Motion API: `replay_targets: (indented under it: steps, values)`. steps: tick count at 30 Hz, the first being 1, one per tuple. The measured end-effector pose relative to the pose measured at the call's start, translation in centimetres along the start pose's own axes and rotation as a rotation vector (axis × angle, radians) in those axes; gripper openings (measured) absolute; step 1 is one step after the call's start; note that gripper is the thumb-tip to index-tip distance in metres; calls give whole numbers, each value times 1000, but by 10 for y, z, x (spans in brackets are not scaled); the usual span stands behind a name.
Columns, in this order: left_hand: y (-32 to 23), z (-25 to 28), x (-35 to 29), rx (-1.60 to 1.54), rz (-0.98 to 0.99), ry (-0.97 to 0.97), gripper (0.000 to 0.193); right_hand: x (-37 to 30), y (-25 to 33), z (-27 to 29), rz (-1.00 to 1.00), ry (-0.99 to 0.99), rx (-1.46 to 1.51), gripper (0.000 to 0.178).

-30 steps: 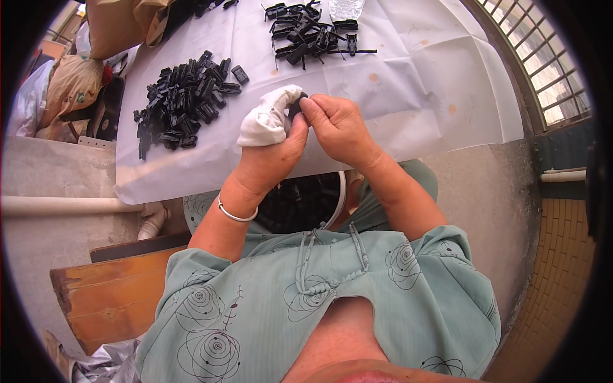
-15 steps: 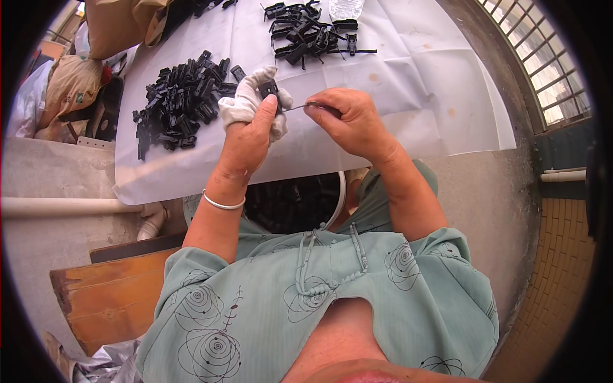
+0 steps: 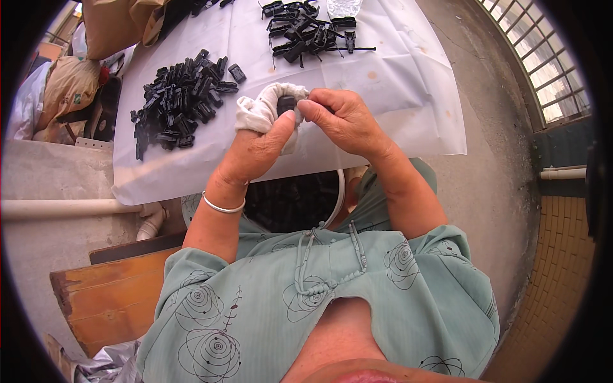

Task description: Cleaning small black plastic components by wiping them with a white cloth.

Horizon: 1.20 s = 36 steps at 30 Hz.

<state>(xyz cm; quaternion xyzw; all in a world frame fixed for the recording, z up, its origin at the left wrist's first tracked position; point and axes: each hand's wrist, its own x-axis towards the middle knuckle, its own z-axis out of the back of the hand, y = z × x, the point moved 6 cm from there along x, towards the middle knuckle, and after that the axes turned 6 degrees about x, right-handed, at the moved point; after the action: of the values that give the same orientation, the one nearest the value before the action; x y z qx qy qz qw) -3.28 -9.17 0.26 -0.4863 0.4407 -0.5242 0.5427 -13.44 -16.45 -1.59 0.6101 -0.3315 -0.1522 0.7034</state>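
My left hand (image 3: 258, 153) is closed around a small black plastic part (image 3: 286, 105), its thumb pressed on the near side. A white cloth (image 3: 258, 110) is bunched about the fingers of that hand. My right hand (image 3: 348, 121) is pinched right against the part's right side. The thin dark tool it gripped a moment ago is hidden behind its fingers. Left of the hands, a heap of black plastic parts (image 3: 182, 99) lies on the white plastic sheet (image 3: 389, 96). One loose black part (image 3: 237, 73) rests beside the heap.
A second pile of black parts with thin strips (image 3: 306, 35) lies at the far side, next to a clear plastic container (image 3: 345, 7). Below the sheet's near edge, a round tub (image 3: 294, 201) holds dark parts between my knees. Bags (image 3: 73, 89) stand at the left.
My right hand has come left, up to the part, and the tool's thin shaft no longer shows. My left hand has shifted slightly right and down. The sheet's right corner has drawn inward.
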Motion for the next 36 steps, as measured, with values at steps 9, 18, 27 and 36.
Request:
replay_targets:
  steps: [9,18,27,36]
  values:
    - [-2,-4,3,296,-70,-65,23,0,9,-6,91,30,-200,26]
    - [-35,39,3,1044,-420,-316,36,6,23,36,336,-369,-566,23]
    - [-24,53,-17,1055,-382,-476,24,16,-3,83,-77,-445,-1257,23]
    - [-25,-4,-1,824,-571,-350,22,17,1,70,-78,-347,-1241,16]
